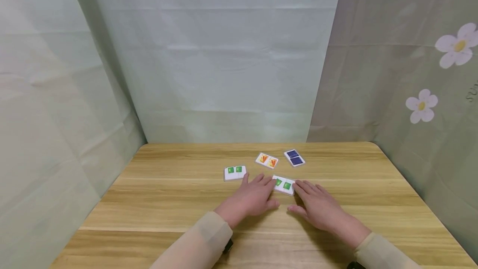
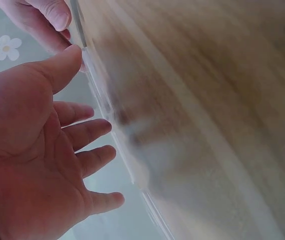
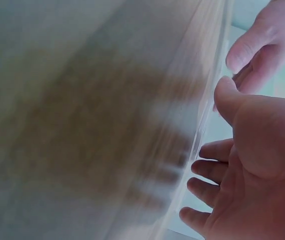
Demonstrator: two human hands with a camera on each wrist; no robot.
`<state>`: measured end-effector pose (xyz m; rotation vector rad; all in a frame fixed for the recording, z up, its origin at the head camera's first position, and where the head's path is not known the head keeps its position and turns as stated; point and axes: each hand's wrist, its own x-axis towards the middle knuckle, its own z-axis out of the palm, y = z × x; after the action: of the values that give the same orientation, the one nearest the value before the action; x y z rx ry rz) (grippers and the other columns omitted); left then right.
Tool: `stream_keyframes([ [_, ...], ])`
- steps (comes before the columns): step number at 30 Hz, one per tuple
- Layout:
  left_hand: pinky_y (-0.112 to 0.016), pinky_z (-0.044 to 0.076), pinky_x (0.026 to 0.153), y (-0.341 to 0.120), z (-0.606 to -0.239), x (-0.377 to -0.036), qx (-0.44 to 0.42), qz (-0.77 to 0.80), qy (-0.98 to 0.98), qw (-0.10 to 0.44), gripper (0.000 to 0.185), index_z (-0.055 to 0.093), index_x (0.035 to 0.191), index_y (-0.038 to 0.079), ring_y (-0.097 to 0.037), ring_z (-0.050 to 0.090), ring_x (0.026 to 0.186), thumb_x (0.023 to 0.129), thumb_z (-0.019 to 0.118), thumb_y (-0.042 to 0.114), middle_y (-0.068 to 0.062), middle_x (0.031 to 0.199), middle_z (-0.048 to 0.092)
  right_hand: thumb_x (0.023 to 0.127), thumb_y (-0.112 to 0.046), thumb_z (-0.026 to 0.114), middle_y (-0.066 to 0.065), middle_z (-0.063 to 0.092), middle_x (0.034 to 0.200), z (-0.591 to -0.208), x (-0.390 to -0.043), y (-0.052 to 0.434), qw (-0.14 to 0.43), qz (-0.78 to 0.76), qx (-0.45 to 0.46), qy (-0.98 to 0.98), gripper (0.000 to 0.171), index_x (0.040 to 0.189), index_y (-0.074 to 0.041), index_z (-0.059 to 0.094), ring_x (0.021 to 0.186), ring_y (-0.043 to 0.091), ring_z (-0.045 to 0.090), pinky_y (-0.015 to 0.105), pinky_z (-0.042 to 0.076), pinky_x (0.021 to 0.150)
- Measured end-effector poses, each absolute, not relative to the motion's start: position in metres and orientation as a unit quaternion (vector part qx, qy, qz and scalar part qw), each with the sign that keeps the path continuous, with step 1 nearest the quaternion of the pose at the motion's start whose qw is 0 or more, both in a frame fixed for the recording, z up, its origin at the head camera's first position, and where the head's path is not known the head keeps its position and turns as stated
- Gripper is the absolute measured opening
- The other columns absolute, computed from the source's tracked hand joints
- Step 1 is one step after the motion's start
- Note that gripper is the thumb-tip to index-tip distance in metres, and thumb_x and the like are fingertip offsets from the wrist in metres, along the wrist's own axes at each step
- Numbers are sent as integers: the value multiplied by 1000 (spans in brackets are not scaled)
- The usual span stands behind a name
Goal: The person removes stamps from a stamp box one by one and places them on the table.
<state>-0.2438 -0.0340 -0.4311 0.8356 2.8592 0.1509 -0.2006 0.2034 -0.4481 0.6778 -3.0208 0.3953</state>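
Nearest the camera, two beige sleeves reach in over the wooden table (image 1: 168, 215). The left hand (image 1: 251, 198) lies palm down a little left of centre, fingers straight and relaxed, their tips touching the left end of a white tile with two green squares (image 1: 284, 185). The right hand (image 1: 317, 207) lies just right of it, also palm down with loose, straight fingers whose tips meet the right end of that same tile. Neither hand grasps the tile; it lies flat on the table between the two sets of fingertips, slightly tilted, near the middle of the tabletop.

The left wrist view shows the left hand (image 2: 37, 165) open, fingers spread and uncurled, with the table blurred beside it. The right wrist view shows the right hand (image 3: 252, 165) likewise open, the rest too blurred to tell.

Farther back and to the left, well apart from the hands, lies a second white tile with green squares (image 1: 235, 172). Beyond the held tile sits a tile with orange pictures (image 1: 267, 160), and just right of that a dark blue tile (image 1: 294, 157). Behind the table hang pale green sheets, the right one printed with white flowers (image 1: 422, 106).
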Motion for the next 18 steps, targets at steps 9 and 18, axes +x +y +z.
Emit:
stream_keyframes([
  [9,-69,20,129,-42,-430,-238,284,46,955,74,75,46,169,21,-29,35,162,108,65,58,1,172,46,108,-49,68,30,48,164,-448,-206,204,17,141,243,-959,78,157,9,52,151,50,46,67,37,122],
  [18,-69,20,129,-45,-426,-231,281,49,955,76,74,47,168,20,-30,38,161,107,67,57,0,170,48,108,-50,69,28,47,165,-445,-207,201,1,155,244,-957,79,159,7,51,152,48,45,66,35,124],
])
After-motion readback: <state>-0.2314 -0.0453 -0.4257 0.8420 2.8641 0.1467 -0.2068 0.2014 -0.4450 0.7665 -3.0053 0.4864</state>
